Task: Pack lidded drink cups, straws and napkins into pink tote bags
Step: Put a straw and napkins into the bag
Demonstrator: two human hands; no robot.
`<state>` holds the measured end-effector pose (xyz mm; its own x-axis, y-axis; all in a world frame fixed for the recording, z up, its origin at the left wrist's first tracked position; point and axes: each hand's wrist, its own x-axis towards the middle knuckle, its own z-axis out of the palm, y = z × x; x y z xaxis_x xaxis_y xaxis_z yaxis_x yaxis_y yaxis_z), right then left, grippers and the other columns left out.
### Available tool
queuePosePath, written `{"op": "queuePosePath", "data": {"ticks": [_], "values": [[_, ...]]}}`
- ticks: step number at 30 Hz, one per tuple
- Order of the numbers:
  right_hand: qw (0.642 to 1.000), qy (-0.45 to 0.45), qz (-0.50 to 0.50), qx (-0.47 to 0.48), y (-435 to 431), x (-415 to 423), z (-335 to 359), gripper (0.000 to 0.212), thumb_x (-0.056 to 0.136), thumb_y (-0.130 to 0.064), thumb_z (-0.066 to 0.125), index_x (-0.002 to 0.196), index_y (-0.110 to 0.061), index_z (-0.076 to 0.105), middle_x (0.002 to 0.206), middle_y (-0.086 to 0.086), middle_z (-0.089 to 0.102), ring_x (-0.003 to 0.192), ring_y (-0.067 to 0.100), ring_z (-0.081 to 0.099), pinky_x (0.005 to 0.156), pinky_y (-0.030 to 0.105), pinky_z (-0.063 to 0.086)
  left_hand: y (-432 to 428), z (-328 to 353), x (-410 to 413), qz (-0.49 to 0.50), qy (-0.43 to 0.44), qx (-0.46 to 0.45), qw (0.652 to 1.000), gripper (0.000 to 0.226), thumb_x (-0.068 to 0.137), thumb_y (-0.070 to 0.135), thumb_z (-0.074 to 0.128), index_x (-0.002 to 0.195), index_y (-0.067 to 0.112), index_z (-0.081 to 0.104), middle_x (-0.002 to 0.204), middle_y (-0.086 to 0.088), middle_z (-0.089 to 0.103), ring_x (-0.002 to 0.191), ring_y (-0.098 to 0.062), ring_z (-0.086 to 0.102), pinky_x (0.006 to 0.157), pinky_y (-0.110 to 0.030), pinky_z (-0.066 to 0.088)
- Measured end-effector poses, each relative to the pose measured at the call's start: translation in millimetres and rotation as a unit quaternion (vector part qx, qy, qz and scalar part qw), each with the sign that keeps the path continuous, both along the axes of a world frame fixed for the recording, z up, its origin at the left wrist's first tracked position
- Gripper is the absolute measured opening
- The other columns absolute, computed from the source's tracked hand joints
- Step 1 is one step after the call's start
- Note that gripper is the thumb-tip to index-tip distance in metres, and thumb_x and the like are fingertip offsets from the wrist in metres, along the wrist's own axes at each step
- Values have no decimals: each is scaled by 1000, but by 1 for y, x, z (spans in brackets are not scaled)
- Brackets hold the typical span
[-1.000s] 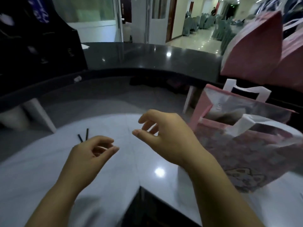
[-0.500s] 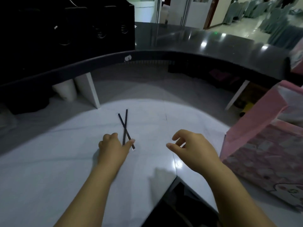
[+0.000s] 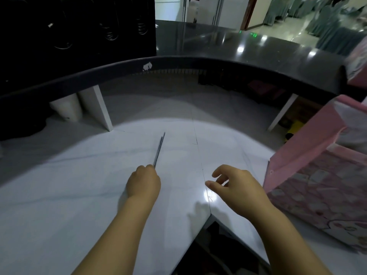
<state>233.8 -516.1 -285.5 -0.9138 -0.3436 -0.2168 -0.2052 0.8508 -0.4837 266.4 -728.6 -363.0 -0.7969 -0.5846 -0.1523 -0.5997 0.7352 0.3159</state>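
- Just above the middle of the view, two thin dark straws [image 3: 159,150] lie close together, almost as one line. They point away from the person, leaning slightly right.
- Their near ends disappear into the left hand [image 3: 143,183], which is curled into a fist and grips them at the top of its knuckles. The straws are blurred, so whether their far tips touch the surface cannot be told.
- The right hand [image 3: 236,187] hovers beside it, apart from the straws. Its fingers are loosely bent, the thumb points left, and it holds nothing.
- Both hands are over a white counter [image 3: 59,195] with a notch cut into its near edge.
- A pink tote bag [image 3: 317,175] with a cartoon print stands on the counter just right of the right hand.
- Beyond the counter, a curved dark ledge [image 3: 218,64] runs across on white supports [image 3: 102,108]. Pale cylinders [image 3: 67,110] stand under its left part.
- Another pink bag [image 3: 357,62] sits at the ledge's far right end.
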Motion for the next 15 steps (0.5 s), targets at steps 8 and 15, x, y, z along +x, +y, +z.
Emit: {"op": "queuePosePath", "data": {"ticks": [8, 15], "values": [[994, 36, -36, -96, 22, 12, 19, 21, 83, -50, 64, 98, -36, 60, 85, -21, 62, 78, -2, 59, 74, 30, 53, 19, 24, 11, 6, 241, 258, 936, 14, 94, 16, 45, 93, 11, 58, 96, -13, 63, 73, -20, 64, 58, -26, 51], [964, 141, -29, -224, 67, 29, 71, 17, 80, -46, 66, 94, -35, 62, 82, -18, 64, 81, -5, 60, 64, 15, 51, 76, 105, 13, -98, 336, 296, 889, 16, 98, 19, 39, 96, 21, 55, 92, 6, 63, 74, -5, 59, 59, -15, 42]]}}
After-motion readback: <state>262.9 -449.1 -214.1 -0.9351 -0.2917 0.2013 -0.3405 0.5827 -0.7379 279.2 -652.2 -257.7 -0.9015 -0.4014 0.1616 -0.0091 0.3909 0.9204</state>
